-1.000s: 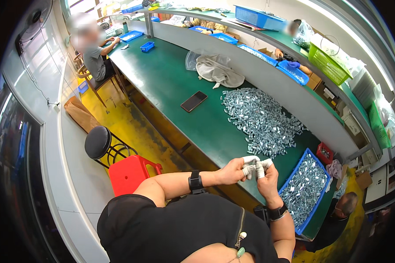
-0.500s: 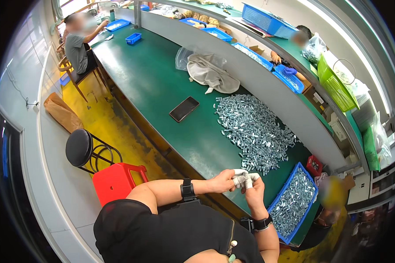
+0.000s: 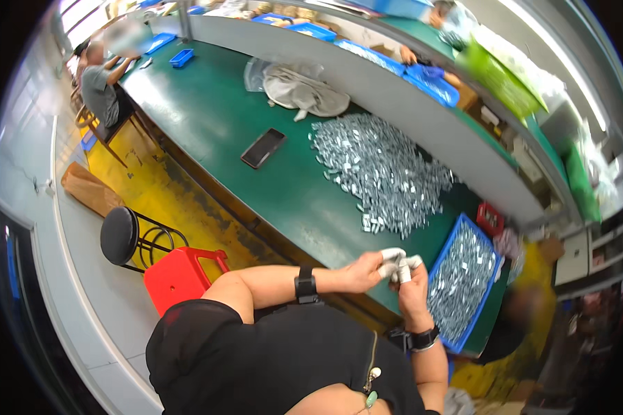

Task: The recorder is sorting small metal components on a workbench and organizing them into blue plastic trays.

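My left hand (image 3: 367, 272) and my right hand (image 3: 413, 294) meet in front of me, over the table's near edge. White coverings wrap several fingertips on both. The fingers are pinched together, and whatever lies between them is too small or hidden to make out. Just beyond them spreads a large heap of small shiny grey-blue pieces (image 3: 384, 176) on the green table (image 3: 208, 128). To the right of my right hand, a blue tray (image 3: 432, 273) is full of similar pieces.
A phone (image 3: 264, 148) lies left of the heap, with a grey cloth (image 3: 304, 90) behind it. A small red box (image 3: 490, 218) sits beyond the tray. A grey partition (image 3: 422, 114) runs along the back. Left are a red stool (image 3: 176, 280) and a seated person (image 3: 100, 90).
The whole view has shifted, so the table and heap appear farther left and higher. My hands stay together with fingers pinched, slightly farther right in the picture.
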The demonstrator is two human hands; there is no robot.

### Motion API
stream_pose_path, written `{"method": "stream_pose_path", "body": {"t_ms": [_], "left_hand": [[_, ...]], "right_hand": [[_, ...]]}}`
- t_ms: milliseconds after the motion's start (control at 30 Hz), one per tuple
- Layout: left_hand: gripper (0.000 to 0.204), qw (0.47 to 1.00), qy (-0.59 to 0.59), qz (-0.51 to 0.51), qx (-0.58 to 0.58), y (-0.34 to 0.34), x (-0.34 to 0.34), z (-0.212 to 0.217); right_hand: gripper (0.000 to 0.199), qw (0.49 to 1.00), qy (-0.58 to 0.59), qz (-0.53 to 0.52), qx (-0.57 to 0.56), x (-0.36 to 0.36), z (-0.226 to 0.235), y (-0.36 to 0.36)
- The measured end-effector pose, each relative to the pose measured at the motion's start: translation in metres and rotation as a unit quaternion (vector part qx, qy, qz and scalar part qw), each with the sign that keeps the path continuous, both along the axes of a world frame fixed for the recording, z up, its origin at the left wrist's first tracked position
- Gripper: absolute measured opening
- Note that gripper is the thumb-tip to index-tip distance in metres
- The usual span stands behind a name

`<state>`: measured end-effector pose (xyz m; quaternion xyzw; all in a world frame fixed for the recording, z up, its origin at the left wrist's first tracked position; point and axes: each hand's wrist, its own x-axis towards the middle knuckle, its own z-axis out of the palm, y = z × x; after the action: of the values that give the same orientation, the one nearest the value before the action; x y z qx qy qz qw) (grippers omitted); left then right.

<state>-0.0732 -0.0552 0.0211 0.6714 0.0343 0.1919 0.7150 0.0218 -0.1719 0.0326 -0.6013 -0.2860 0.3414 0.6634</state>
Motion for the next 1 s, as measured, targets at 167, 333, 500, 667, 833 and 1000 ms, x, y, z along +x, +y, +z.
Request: {"method": "stream_pose_path", "body": {"t_ms": [167, 333, 500, 667, 833, 1000], "left_hand": [[0.029, 0.976, 0.165, -0.093, -0.107, -0.025, 0.015, 0.004], [0.031, 0.938, 0.285, 0.033, -0.194, 0.003, 0.014, -0.034], [0.032, 0.940, 0.288, 0.114, -0.144, 0.013, -0.003, -0.044], [0.038, 0.936, 0.287, 0.085, -0.186, 0.035, 0.008, -0.046], [0.038, 0.932, 0.298, 0.050, -0.199, 0.079, 0.018, -0.053], [0.038, 0.920, 0.318, 0.031, -0.228, 0.113, 0.023, -0.059]], "right_hand": [[0.006, 0.933, -0.354, 0.008, -0.060, 0.022, 0.006, -0.045], [0.012, 0.843, -0.415, -0.196, -0.280, 0.118, -0.023, -0.127], [0.018, 0.773, -0.551, -0.179, -0.257, 0.151, -0.068, -0.122], [0.021, 0.898, -0.371, -0.038, -0.232, 0.110, -0.088, 0.004], [0.025, 0.909, -0.238, -0.067, -0.336, 0.109, -0.145, 0.092], [0.022, 0.887, -0.240, -0.096, -0.383, 0.107, -0.156, 0.117]]}}
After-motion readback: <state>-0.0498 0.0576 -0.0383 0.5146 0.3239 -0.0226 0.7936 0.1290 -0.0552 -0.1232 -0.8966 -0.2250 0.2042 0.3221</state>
